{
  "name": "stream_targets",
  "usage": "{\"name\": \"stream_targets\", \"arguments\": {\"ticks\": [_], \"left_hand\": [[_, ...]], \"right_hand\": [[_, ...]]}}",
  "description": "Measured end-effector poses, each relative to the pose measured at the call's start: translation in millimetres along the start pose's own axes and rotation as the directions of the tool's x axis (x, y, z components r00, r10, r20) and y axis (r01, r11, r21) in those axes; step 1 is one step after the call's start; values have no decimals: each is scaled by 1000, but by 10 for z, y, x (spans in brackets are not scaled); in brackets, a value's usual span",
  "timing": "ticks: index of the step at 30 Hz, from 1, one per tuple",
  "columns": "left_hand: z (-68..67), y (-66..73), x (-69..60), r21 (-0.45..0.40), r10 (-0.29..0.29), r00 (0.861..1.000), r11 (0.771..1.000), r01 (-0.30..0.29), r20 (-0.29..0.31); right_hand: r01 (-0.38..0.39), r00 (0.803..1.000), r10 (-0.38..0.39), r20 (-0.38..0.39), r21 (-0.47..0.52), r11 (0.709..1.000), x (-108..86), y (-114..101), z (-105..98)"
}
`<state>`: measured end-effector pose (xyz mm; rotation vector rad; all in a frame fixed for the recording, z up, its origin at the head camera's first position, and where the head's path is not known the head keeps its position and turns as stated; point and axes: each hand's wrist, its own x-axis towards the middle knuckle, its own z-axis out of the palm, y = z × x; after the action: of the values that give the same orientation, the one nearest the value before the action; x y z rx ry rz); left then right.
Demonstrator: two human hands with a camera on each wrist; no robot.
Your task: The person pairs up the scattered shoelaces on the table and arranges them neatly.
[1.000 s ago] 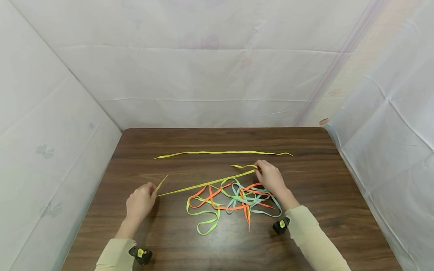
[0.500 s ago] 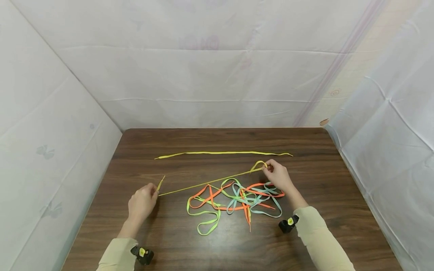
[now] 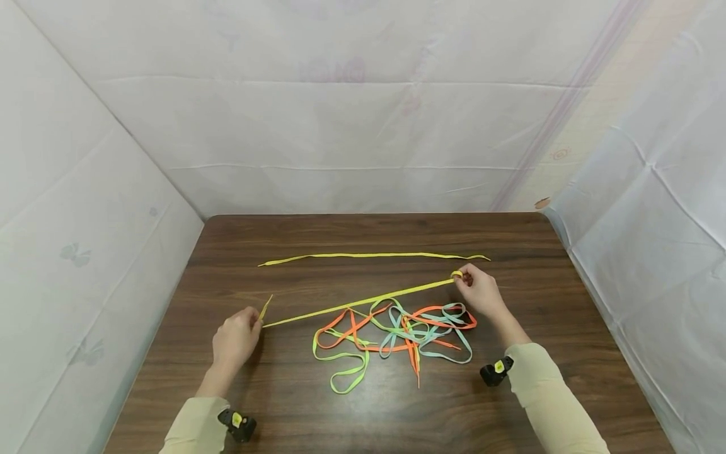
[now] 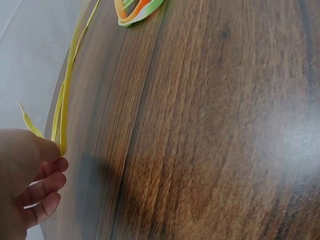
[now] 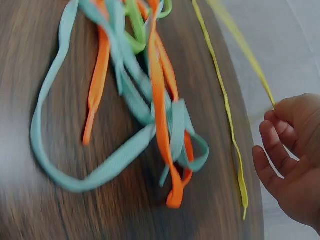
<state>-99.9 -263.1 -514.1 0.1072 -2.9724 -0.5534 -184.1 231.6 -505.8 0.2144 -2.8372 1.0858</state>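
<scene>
A flat yellow shoelace [image 3: 363,301] is stretched taut and slanting between the two hands. My left hand [image 3: 235,337] pinches it between thumb and forefinger, and a short tip sticks up past the fingers. At the other end my right hand [image 3: 479,290] pinches the lace, with a small loop at its fingertips. The left wrist view shows the lace [image 4: 64,115] running away from the left thumb. Beyond it, a second yellow shoelace [image 3: 365,255] lies nearly straight across the table's far part. The right wrist view has the taut lace [image 5: 245,47] blurred.
Nearer than the taut lace lies a loose tangle of shoelaces: orange [image 3: 381,349], light blue [image 3: 454,362] and yellow-green [image 3: 365,362]. The dark wooden table [image 3: 363,416] is bordered by white sheeting [image 3: 340,145] at the back and sides.
My right hand has moved right and slightly away, drawing the yellow shoelace off the tangle's right side. Its loose end has shrunk to a small loop. The left hand has hardly moved.
</scene>
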Motion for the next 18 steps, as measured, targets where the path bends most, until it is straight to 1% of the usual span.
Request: {"name": "stream_targets", "arguments": {"ticks": [5,8,14,18], "left_hand": [[0,-27,28,-9,-2,1000,1000,2,-14],[5,-41,47,-13,1,1000,1000,-1,-22],[36,-76,103,-34,-1,1000,999,1,-6],[31,-88,154,-50,-2,1000,999,1,-18]], "right_hand": [[43,999,-44,-14,-67,997,-22,102,-88],[51,998,-55,-25,-110,993,-28,192,-136],[28,999,-33,-34,-151,988,-44,351,-245],[10,999,-17,-42,-173,985,-51,440,-327]]}}
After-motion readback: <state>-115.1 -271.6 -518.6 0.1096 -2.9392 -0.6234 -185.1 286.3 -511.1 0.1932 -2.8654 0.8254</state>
